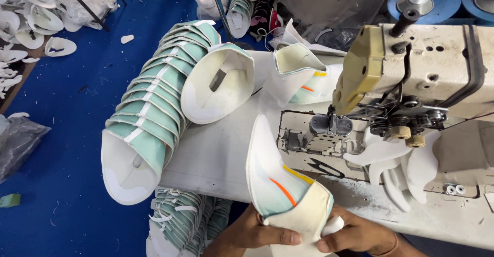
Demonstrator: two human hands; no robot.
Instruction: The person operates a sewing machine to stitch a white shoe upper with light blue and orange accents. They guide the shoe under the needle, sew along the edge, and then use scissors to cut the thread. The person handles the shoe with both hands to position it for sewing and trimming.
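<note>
Both my hands hold one curved shoe upper point(280, 185) at the near edge of the sewing table; it is white and pale green with an orange and a yellow stripe. My left hand point(254, 231) grips its lower left side, thumb across the cream lining. My right hand point(357, 234) pinches its lower right edge. The upper's tip points up toward the needle area point(329, 125) of the cream sewing machine point(427, 66), a short way off.
A long nested stack of green and white uppers point(154, 107) lies at the table's left edge, another stack point(185, 221) hangs below it. One more upper point(301, 74) rests behind the machine. White cut pieces point(31, 25) lie on the blue floor. Black snips point(327, 168) sit on the machine bed.
</note>
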